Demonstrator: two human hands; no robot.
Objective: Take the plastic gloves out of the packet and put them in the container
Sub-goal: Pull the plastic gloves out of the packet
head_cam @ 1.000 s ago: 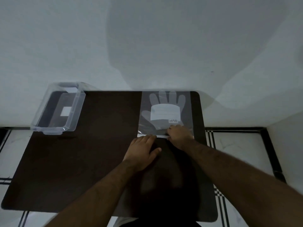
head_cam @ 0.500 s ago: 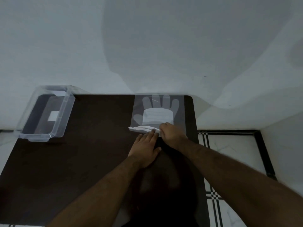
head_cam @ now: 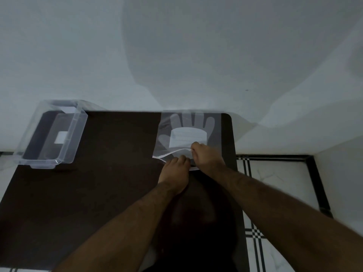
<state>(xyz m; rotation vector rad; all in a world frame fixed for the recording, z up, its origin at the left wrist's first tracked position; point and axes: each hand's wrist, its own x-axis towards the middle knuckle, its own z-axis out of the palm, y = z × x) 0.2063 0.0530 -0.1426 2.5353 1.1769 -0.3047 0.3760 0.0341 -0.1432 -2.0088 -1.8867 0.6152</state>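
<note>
A clear packet (head_cam: 216, 130) lies at the far right of the dark table (head_cam: 110, 173). Inside it, clear plastic gloves (head_cam: 191, 120) show their fingers above a white label. My right hand (head_cam: 206, 158) pinches the upper layer of the packet's near edge and holds it lifted, so the mouth gapes. My left hand (head_cam: 174, 171) lies flat, pressing the lower layer of that edge down on the table. The clear plastic container (head_cam: 21, 150) stands empty at the far left corner.
The table's far edge runs along a pale wall (head_cam: 176, 55). White floor tiles (head_cam: 275, 177) with black lines show to the right of the table. My own shadow darkens the near middle of the table.
My right hand has lifted the packet's upper flap away from the lower one, opening the mouth. My left hand has slid forward onto the lower edge. The camera has moved closer.
</note>
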